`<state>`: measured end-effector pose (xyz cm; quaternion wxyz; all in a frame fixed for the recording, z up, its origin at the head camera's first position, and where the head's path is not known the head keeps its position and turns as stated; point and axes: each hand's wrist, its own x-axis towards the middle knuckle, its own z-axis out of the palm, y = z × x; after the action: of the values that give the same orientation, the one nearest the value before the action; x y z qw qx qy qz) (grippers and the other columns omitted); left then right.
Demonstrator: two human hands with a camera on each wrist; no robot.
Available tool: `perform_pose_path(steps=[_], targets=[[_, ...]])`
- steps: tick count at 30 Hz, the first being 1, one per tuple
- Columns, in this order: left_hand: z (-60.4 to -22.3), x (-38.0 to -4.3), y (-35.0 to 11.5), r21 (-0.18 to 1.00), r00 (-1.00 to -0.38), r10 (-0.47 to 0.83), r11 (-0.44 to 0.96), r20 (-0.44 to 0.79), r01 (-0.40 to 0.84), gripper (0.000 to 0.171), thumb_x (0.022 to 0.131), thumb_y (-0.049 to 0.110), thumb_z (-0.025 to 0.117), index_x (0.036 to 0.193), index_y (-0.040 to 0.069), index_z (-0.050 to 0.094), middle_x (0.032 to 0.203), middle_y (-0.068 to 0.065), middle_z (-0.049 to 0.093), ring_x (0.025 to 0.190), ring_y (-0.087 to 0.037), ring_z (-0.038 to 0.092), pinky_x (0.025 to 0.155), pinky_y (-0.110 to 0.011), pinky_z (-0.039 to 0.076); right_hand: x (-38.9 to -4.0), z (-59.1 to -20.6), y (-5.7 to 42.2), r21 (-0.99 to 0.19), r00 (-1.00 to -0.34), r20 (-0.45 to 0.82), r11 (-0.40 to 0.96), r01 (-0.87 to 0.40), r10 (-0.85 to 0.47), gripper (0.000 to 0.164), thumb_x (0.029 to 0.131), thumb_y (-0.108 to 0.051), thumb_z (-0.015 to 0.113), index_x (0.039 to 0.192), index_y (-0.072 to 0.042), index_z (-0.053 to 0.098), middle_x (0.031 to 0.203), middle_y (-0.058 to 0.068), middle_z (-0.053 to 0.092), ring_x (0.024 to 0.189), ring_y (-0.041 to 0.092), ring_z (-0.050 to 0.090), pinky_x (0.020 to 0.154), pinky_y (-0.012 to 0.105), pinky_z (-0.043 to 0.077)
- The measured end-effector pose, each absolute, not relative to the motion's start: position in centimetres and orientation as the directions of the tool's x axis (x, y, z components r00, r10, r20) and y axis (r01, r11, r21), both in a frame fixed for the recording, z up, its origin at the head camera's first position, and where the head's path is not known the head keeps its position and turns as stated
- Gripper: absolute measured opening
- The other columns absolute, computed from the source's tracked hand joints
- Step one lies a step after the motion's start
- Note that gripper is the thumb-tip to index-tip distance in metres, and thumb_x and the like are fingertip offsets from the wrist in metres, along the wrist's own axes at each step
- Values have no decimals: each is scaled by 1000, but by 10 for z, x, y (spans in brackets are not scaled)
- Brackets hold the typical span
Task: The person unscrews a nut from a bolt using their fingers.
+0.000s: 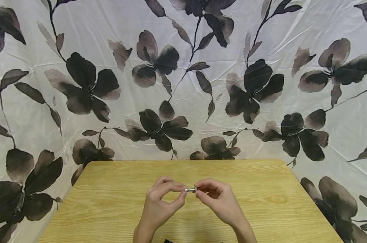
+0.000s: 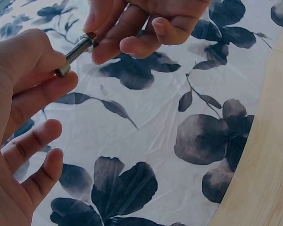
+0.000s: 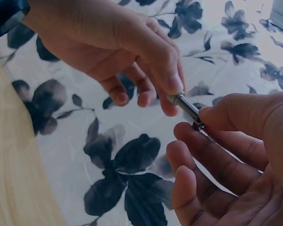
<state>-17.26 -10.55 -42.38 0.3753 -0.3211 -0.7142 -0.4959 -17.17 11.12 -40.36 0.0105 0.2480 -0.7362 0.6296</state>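
Note:
A small silver bolt (image 1: 190, 190) with a threaded shank is held level between the two hands, above the table. My left hand (image 1: 162, 197) pinches its head between thumb and index finger, and the other left fingers are loosely bent in the left wrist view. At the opposite end, the thumb and index finger of my right hand (image 1: 218, 199) pinch a small nut (image 3: 198, 125), mostly hidden by the fingertips. Bare thread of the bolt (image 2: 78, 50) shows between the two grips in the left wrist view.
A light wood-grain table (image 1: 110, 189) lies under the hands. Behind it and at both sides hangs a white cloth (image 1: 201, 111) with dark flowers. A small black object (image 1: 168, 241) peeks in at the bottom edge of the head view.

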Motion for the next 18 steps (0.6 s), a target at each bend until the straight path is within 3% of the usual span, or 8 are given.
perform_pose_path(steps=[8, 18], targets=[[-424, -172, -107, 483, -524, 77, 293, 848, 825, 30, 74, -6, 83, 92, 17, 79, 89, -2, 80, 88, -15, 64, 78, -18, 55, -172, -405, 110, -874, -823, 448, 21, -485, -348, 15, 95, 1, 68, 109, -3, 73, 102, 18, 74, 91, 9, 70, 74, 28, 60], [-422, -169, -107, 509, -544, 65, 276, 836, 815, 31, 74, -7, 83, 91, 17, 79, 88, 0, 79, 88, -13, 63, 76, -18, 55, -172, -408, 109, -848, -797, 494, 10, -530, -346, 19, 94, 1, 71, 111, -8, 74, 104, 12, 76, 94, 12, 71, 72, 30, 61]])
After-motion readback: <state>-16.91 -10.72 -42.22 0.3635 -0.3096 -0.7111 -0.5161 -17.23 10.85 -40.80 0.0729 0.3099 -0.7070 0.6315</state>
